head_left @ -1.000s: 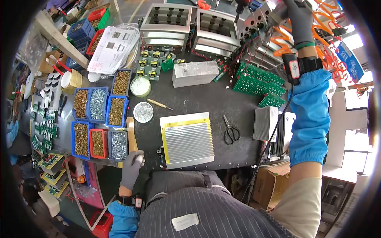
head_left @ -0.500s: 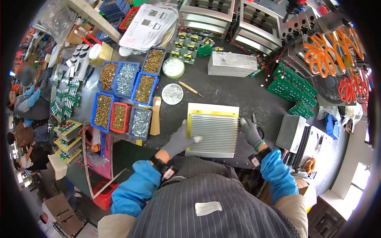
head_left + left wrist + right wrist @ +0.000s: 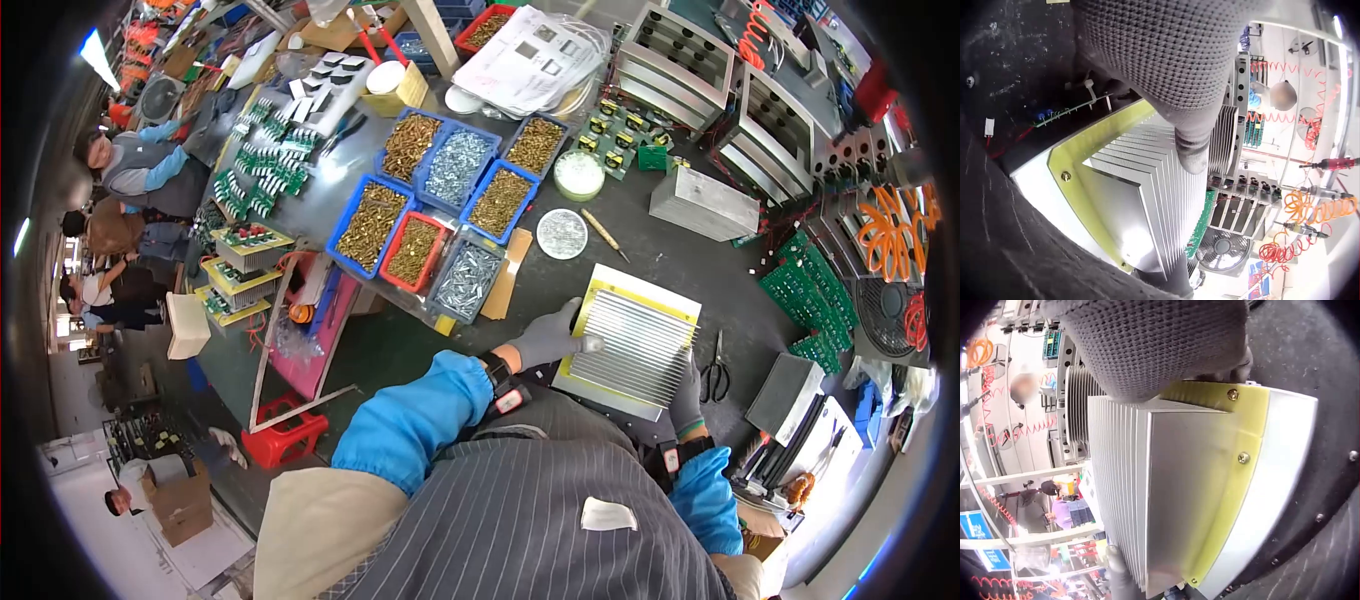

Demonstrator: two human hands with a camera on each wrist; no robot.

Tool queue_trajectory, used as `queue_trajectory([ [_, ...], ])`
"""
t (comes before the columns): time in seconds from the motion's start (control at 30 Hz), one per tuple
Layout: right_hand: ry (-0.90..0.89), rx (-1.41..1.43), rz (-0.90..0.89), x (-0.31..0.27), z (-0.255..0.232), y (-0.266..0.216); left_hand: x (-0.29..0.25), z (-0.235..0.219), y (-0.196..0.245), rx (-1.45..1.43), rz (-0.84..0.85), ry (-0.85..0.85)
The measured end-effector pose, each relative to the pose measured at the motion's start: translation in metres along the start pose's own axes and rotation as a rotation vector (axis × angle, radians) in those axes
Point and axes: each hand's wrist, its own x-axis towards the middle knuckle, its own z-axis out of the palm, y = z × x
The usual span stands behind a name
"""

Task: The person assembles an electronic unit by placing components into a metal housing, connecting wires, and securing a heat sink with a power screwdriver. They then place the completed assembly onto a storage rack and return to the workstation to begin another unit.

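Observation:
A finned metal heat sink on a yellow frame and pale base plate lies at the bench's front edge. My gloved left hand grips its left side, the thumb over the fins; in the left wrist view the thumb crosses the fin tops. On the opposite side my gloved right hand holds the edge. The right wrist view shows that glove over the fins and frame, its fingertips partly hidden behind the heat sink. Brass-coloured screws sit in the yellow frame.
Scissors lie right of the heat sink. Bins of screws, a round tub, a dish and a wooden-handled tool stand to the left and behind. A metal block and green circuit boards lie farther right.
My right hand has come down from the hanging tools at the upper right to the heat sink. My left hand has moved from the bench edge onto its left side. The head view has swung left.

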Motion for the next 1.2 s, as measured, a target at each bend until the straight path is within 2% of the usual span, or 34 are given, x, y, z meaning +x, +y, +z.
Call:
queue_trajectory([
  [0.1, 0.031, -0.081, 0.002, -0.016, 0.017, -0.042, -0.003, -0.012, -0.001, -0.092, 0.021, -0.075],
  [0.13, 0.085, 0.01, -0.043, -0.023, 0.03, -0.065, -0.004, -0.015, -0.003, -0.156, 0.054, -0.093],
  [0.17, 0.051, 0.085, 0.122, -0.02, 0.014, -0.058, -0.004, -0.019, -0.009, -0.255, 0.127, -0.124],
  [0.2, 0.019, 0.164, 0.288, -0.019, -0.003, -0.051, -0.009, -0.025, -0.009, -0.321, 0.121, -0.139],
  [0.23, 0.012, 0.176, 0.238, -0.024, 0.003, -0.064, -0.013, -0.032, -0.016, -0.269, 0.038, -0.076],
  [0.3, -0.119, 0.287, 0.218, -0.03, 0.012, -0.087, -0.021, -0.043, -0.022, -0.271, -0.026, 0.043],
  [0.4, -0.282, 0.499, 0.162, -0.035, 0.037, -0.108, -0.032, -0.048, -0.022, -0.35, 0.076, 0.098],
  [0.47, -0.346, 0.536, 0.157, -0.042, 0.057, -0.124, -0.029, -0.051, -0.024, -0.455, 0.049, 0.044],
  [0.53, -0.298, 0.507, 0.209, -0.053, 0.068, -0.149, -0.019, -0.046, -0.032, -0.563, 0.011, -0.002],
  [0.6, -0.323, 0.415, 0.093, -0.06, 0.078, -0.187, 0.004, -0.021, -0.046, -0.713, 0.004, -0.201],
  [0.63, -0.285, 0.461, 0.052, -0.071, 0.096, -0.221, 0.007, -0.02, -0.028, -0.616, 0.013, -0.27],
  [0.67, -0.268, 0.456, 0.062, -0.068, 0.097, -0.222, 0.022, -0.006, -0.026, -0.657, 0.152, -0.178],
  [0.7, -0.275, 0.236, 0.053, -0.064, 0.097, -0.224, 0.032, -0.008, -0.033, -0.62, 0.088, -0.132],
  [0.73, -0.285, 0.016, 0.046, -0.061, 0.097, -0.224, 0.032, -0.019, -0.021, -0.582, 0.025, -0.084],
  [0.8, -0.257, -0.14, 0.055, -0.045, 0.105, -0.193, 0.04, -0.035, -0.031, -0.737, 0.027, -0.028],
  [0.87, -0.223, -0.399, 0.065, -0.027, 0.117, -0.163, 0.035, -0.049, -0.038, -0.785, 0.016, -0.05],
  [0.93, -0.198, -0.445, -0.061, -0.004, 0.13, -0.127, 0.022, -0.057, -0.026, -0.671, -0.062, -0.006],
  [1.0, -0.231, -0.41, -0.148, 0.003, 0.153, -0.13, 0.016, -0.051, -0.018, -0.638, -0.087, -0.031],
  [1.03, -0.322, -0.322, -0.1, 0.008, 0.16, -0.126, 0.013, -0.046, -0.013, -0.629, -0.067, -0.049],
  [1.07, -0.405, -0.429, -0.185, 0.012, 0.158, -0.124, 0.011, -0.042, -0.008, -0.621, -0.046, -0.069],
  [1.13, -0.361, -0.475, -0.235, 0.009, 0.133, -0.138, 0.007, -0.042, 0.001, -0.515, -0.03, -0.066],
  [1.17, -0.184, -0.519, -0.108, 0.0, 0.116, -0.166, 0.007, -0.043, 0.005, -0.258, -0.05, -0.066],
  [1.2, -0.048, -0.403, -0.107, -0.007, 0.092, -0.175, 0.007, -0.041, 0.007, -0.001, -0.067, -0.063],
])
